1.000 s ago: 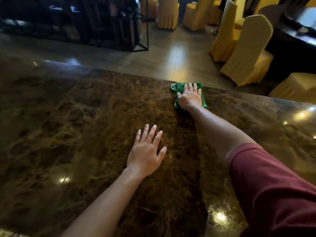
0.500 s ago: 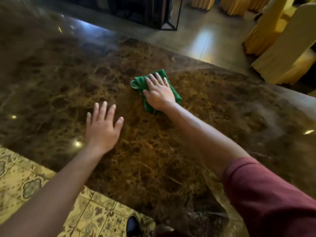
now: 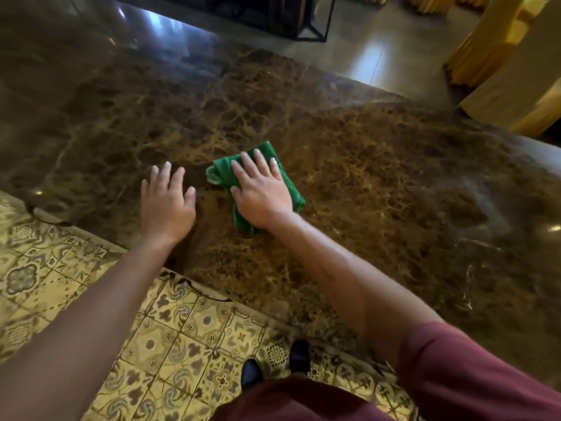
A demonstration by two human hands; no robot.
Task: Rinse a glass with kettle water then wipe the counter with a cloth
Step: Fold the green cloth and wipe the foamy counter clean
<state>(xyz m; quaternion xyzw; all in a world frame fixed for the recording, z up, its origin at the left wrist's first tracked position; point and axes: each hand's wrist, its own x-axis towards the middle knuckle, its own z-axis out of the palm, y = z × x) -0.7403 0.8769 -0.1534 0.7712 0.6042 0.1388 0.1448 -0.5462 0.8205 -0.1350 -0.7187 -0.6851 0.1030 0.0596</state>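
A folded green cloth (image 3: 223, 173) lies on the dark brown marble counter (image 3: 379, 183), near its front edge. My right hand (image 3: 261, 189) presses flat on the cloth with straight fingers and covers most of it. My left hand (image 3: 167, 202) rests flat on the bare marble just left of the cloth, fingers spread. No glass or kettle is in view.
The counter's front edge runs diagonally from the left down to the lower middle, above a yellow patterned tile floor (image 3: 76, 268). My black shoes (image 3: 299, 355) show below. Beyond the far edge stand yellow-covered chairs (image 3: 516, 74) and a dark metal frame (image 3: 312, 28).
My right hand has dragged the cloth from the far edge toward me and leftward. The left hand stayed flat on the marble and now lies close beside the cloth.
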